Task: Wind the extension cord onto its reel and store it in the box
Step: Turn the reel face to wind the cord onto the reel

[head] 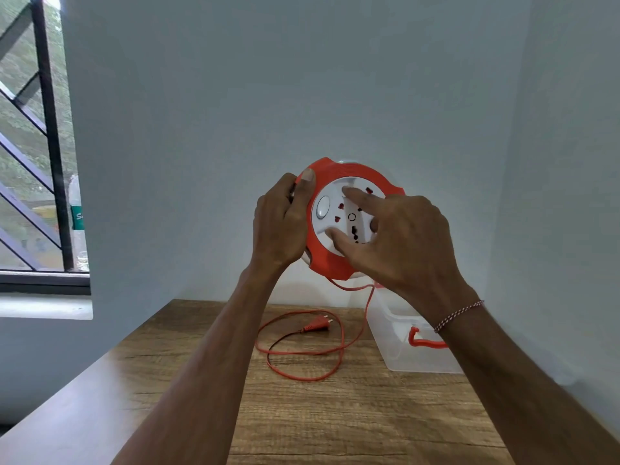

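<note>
Left hand (280, 226) is wrapped around the left rim of the red-and-white reel (349, 213), thumb over the front edge, holding it up above the bench (302, 414). Right hand (402, 243) is spread open, fingertips (349, 193) pressed on the white socket face. The red cord (302, 352) drops from the reel's underside and lies in loose loops on the bench, plug (317, 324) flat among them. The clear box (399, 340) (red handle in front) stands at right, partly hidden by the right wrist; its contents can't be made out.
</note>
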`<state>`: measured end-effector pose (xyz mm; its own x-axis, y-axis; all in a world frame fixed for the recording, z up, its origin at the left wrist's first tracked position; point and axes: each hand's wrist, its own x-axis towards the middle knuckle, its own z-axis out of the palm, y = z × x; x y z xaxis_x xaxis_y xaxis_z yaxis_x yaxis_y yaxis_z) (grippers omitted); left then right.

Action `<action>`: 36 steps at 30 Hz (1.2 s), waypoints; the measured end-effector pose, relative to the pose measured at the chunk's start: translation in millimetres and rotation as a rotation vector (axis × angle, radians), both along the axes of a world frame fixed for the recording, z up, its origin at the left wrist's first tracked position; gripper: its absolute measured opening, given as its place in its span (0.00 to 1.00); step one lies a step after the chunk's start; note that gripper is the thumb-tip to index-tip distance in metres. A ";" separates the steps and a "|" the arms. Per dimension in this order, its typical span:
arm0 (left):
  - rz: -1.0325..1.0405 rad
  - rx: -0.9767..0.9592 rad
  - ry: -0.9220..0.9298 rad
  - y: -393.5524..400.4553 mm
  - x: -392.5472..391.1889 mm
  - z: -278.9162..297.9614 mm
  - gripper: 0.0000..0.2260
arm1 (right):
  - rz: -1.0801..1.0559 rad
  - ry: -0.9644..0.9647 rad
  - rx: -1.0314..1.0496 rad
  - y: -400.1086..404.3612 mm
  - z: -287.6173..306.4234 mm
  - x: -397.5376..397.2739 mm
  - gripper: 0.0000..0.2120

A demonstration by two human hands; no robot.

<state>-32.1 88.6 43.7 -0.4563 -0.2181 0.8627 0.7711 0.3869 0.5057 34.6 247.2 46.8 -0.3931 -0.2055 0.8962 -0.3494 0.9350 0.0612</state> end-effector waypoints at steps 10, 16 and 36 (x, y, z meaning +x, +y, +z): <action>-0.016 0.007 0.001 -0.6 -2.1 -0.6 0.23 | 0.053 0.018 0.131 4.2 6.7 2.2 0.26; -0.020 0.006 0.007 -1.3 -3.1 -0.9 0.21 | 0.058 -0.049 0.326 6.5 8.5 1.8 0.22; -0.014 -0.019 0.007 3.6 -1.5 -1.5 0.20 | -0.076 0.010 0.188 7.8 -1.7 -0.7 0.27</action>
